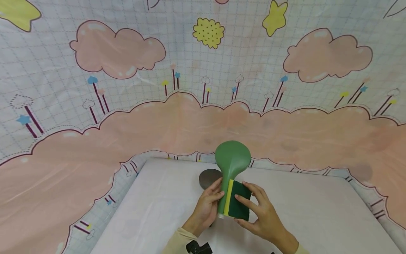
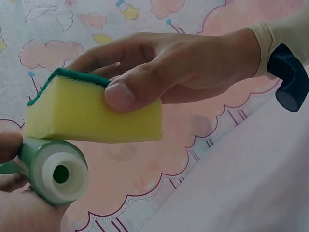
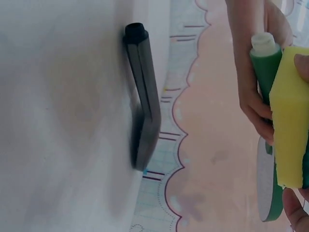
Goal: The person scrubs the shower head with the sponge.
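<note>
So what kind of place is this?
Probably an indoor filming corner: there's a white table, a cartoon-cloud backdrop behind it, and a small black device, maybe a camera, at the person's left wrist.

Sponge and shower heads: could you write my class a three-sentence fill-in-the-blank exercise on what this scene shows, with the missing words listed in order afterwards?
1. The left hand holds a shower head coloured ____.
2. The right hand grips a sponge whose thick layer is ____.
3. The dark shower head lies on the table, held by ____ hand.

Missing words: green; yellow; neither.
</note>
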Demonstrator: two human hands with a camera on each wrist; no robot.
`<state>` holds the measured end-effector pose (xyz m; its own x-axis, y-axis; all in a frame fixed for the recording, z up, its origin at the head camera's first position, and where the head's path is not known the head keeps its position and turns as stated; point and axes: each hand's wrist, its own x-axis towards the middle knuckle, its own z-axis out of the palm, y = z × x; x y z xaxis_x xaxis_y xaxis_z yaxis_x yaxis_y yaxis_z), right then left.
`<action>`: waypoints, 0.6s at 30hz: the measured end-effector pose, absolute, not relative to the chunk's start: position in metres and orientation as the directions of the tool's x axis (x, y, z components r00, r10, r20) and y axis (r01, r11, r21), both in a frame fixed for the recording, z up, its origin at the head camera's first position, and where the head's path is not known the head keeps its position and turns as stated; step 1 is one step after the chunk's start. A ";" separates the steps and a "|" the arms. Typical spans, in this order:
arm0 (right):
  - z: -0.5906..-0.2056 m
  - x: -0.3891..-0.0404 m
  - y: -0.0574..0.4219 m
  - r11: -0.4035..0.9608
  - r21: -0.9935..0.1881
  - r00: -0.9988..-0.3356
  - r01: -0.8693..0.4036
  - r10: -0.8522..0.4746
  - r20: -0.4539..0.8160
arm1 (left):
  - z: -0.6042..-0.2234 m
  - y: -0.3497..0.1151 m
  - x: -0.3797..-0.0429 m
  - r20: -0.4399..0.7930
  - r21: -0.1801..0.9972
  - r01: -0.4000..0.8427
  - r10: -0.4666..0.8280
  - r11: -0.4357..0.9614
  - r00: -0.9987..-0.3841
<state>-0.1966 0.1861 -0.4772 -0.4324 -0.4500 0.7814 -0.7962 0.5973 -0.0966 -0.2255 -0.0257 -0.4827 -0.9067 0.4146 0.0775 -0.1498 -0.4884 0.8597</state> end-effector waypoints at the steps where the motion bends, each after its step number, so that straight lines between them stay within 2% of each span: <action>1: -0.477 -0.197 0.186 0.596 -0.091 -0.427 -0.798 -0.451 0.784 | -0.482 -0.026 -0.226 0.075 0.859 -0.152 0.415 -0.489 -0.907; 7: -0.471 -0.203 0.188 0.598 -0.066 -0.401 -0.799 -0.447 0.800 | -0.481 -0.028 -0.224 0.079 0.863 -0.147 0.416 -0.484 -0.906; 18: -0.460 -0.213 0.197 0.657 -0.064 -0.438 -0.751 -0.424 0.793 | -0.483 -0.030 -0.221 0.064 0.893 -0.138 0.423 -0.429 -0.904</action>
<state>-0.2129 0.1969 -0.4598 -0.4384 -0.4237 0.7927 -0.7511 0.6571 -0.0642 -0.2213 -0.0299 -0.4828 -0.9039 0.4230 0.0642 -0.1376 -0.4295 0.8925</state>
